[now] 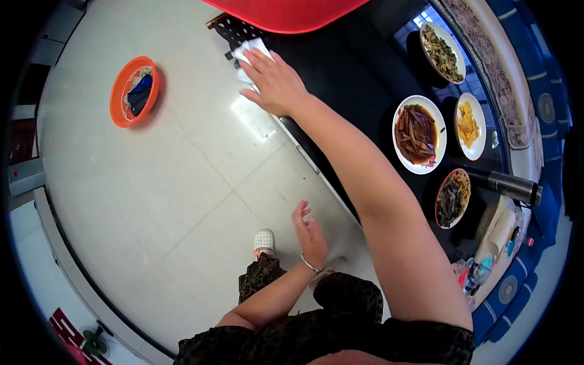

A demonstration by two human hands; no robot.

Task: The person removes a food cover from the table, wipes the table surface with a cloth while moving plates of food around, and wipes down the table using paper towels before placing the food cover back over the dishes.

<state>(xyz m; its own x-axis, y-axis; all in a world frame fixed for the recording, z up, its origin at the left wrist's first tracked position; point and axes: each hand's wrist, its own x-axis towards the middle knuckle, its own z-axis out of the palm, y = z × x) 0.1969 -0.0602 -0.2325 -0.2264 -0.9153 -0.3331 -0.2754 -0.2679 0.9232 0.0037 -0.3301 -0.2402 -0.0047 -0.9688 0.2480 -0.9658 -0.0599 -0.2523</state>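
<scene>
My right hand [275,84] reaches forward over the far left edge of a glossy black table [340,79]. Under its fingers is a crumpled white tissue [252,48], pressed at the table's corner; part of it is hidden by the hand. My left hand [311,237], with a bracelet at the wrist, hangs over the floor beside the table edge. Its fingers are loosely bent, the thumb apart, and nothing is in it.
A red rounded object [292,12] covers the table's far end. On the right stand a plate of dark strips in sauce [420,135], a plate of greens [442,53], a yellow dish [468,126] and a flask [514,187]. An orange basin [115,100] sits on the floor.
</scene>
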